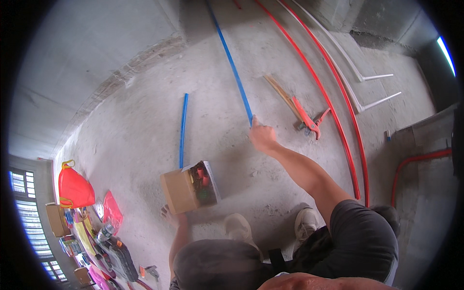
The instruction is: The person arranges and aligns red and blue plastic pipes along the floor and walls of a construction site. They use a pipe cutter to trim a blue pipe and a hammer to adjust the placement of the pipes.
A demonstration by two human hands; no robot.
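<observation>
The right hand (263, 137) meets the near end of the long blue pipe (232, 67) on the floor (140, 125); the left hand (171, 216) is at the open box (178, 192). I can't tell whether either grips. The short blue pipe (183, 128) lies apart, unjoined.

The top edge cuts off the long blue pipe (232, 67) and 2 red pipes (318, 82). The left hand (173, 217) is blurry, and you can't tell if it touches the box (177, 192). The small things (203, 179) inside are too jumbled to name. You can't see how the right hand (263, 135) meets the blue pipe. Legs hide part of both shoes (238, 226).
</observation>
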